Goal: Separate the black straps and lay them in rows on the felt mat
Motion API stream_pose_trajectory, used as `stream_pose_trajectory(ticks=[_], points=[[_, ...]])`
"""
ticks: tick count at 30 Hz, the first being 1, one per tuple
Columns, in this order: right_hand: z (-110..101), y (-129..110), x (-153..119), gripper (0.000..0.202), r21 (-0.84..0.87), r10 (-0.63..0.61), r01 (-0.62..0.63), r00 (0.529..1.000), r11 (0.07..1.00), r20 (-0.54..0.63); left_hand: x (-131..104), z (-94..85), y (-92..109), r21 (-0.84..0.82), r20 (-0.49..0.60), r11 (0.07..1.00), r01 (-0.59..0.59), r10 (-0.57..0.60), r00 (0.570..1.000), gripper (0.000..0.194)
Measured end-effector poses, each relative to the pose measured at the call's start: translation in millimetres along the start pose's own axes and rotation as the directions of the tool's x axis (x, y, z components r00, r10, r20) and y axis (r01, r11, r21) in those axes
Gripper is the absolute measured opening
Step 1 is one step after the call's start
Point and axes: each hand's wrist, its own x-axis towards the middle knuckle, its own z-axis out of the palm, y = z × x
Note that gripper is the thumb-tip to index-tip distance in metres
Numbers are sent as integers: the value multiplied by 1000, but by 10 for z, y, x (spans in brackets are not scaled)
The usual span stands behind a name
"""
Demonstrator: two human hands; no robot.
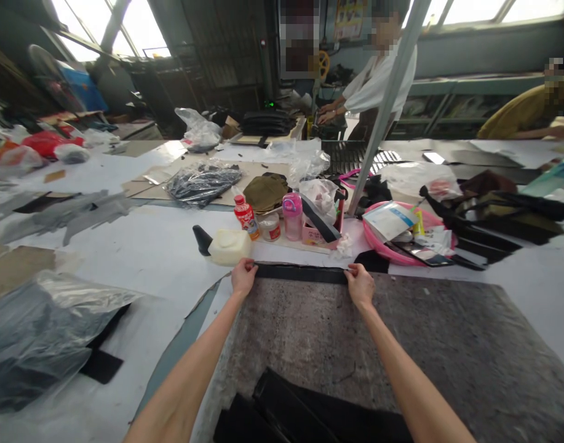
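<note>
A long black strip of material (302,274) lies across the far edge of a worn grey-brown board (309,326). My left hand (243,276) pinches the strip's left end between thumb and fingers. At the opposite end, my right hand (360,284) grips it the same way. The strip is stretched straight between both hands. Close to my body, a pile of black pieces (304,412) rests on the board, cut off by the lower frame edge.
Beyond the strip stand a cream plastic bottle (230,247) with a black nozzle, a red bottle (246,216), a clear jar (269,227), a pink bottle (293,216) and a pink basin (378,246). A metal post (387,104) rises behind. Plastic-wrapped black pieces (46,332) lie left. A person (378,74) works across the table.
</note>
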Motion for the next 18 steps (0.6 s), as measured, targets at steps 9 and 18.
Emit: stream_pose_trajectory(ticks=[9, 18], points=[[-47, -69, -94, 20, -212, -119, 118, 993, 970, 6, -80, 1, 97, 83, -46, 996, -44, 48, 998, 19], [-169, 43, -17, 21, 27, -74, 70, 976, 997, 204, -3, -68, -79, 50, 32, 999, 11, -12, 999, 15]])
